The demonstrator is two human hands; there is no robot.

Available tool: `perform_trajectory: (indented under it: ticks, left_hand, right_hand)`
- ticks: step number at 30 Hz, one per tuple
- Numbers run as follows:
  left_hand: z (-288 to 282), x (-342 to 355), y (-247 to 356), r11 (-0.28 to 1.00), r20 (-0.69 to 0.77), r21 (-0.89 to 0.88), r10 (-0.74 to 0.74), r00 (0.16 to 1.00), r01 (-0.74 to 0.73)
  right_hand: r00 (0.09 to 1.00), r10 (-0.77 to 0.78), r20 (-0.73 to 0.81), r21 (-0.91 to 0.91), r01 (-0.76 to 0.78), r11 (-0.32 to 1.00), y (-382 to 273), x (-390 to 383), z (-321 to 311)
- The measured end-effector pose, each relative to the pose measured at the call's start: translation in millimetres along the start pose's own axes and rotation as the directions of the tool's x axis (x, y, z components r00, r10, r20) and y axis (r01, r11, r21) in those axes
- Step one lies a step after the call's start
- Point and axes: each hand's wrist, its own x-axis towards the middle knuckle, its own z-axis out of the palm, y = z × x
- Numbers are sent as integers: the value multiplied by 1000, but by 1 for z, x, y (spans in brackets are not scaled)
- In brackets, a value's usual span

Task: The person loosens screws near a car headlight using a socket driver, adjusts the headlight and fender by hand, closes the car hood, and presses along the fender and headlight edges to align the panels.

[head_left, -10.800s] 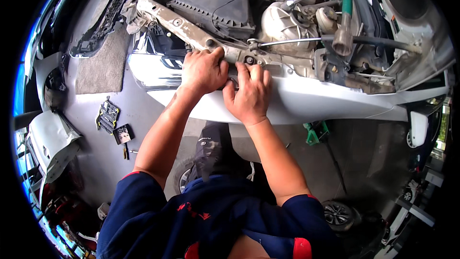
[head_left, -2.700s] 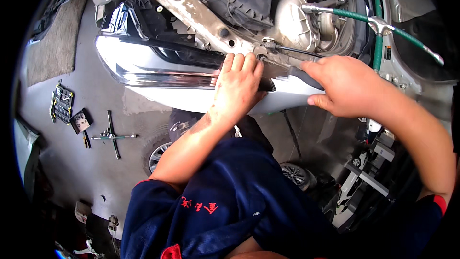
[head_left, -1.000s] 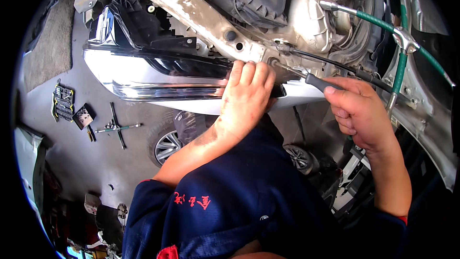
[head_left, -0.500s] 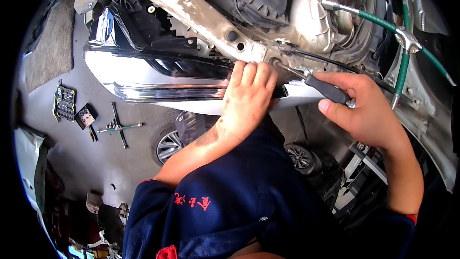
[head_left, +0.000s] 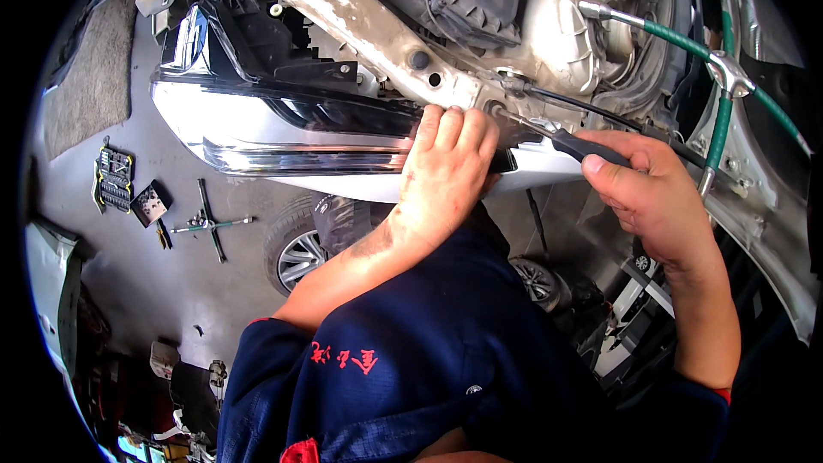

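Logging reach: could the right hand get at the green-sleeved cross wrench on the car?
Probably yes: the cross wrench lies nearby, apparently uncovered, though the right hand is occupied by a dark-handled tool.

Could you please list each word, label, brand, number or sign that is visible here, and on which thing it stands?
Dark blue shirt: red lettering on the cloth; I do not copy its wording.
Dark trouser leg: a small pale mark, too small to read.
Black-handled screwdriver in the right hand: no text readable.
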Motion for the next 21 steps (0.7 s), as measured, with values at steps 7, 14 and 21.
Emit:
perform_trajectory:
  ticks: [7, 14, 21]
  left_hand:
    - [1, 0, 0, 1000, -4, -2, 11, 1000, -11]
    - [1, -1, 0, 1000, -16, 26, 17, 1000, -17]
    - [1, -1, 0, 1000, -9, 24, 17, 1000, -16]
  right_hand:
    - [987, -138, -77, -220, 119, 968, 5, 3, -2]
    - [908, -367, 200, -762, 380, 525, -2, 5, -8]
    - [971, -239, 14, -325, 231, 917, 6, 4, -4]
